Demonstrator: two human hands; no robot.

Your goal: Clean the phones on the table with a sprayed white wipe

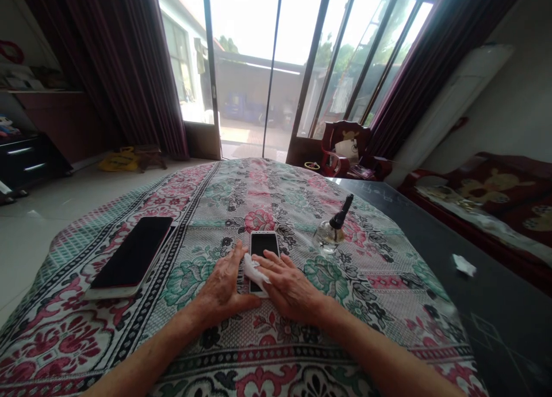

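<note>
A white-framed smartphone [264,245] with a dark screen lies flat on the patterned tablecloth [276,213] in front of me. My left hand [224,279] is curved around its lower left corner, with the fingers along the left side and the thumb at the bottom edge, steadying it. Under the fingers of my right hand [287,282] is a crumpled white tissue [254,270], pressed onto the screen. Both hands cover part of the phone's lower half.
Left on the cloth, a large dark tablet [133,252] rests on a pale flat item [116,292]. To the right stands a small glass bottle [330,238] with a black top. A dark side table [487,316] holds a crumpled white paper [464,265]. Glass doors are ahead.
</note>
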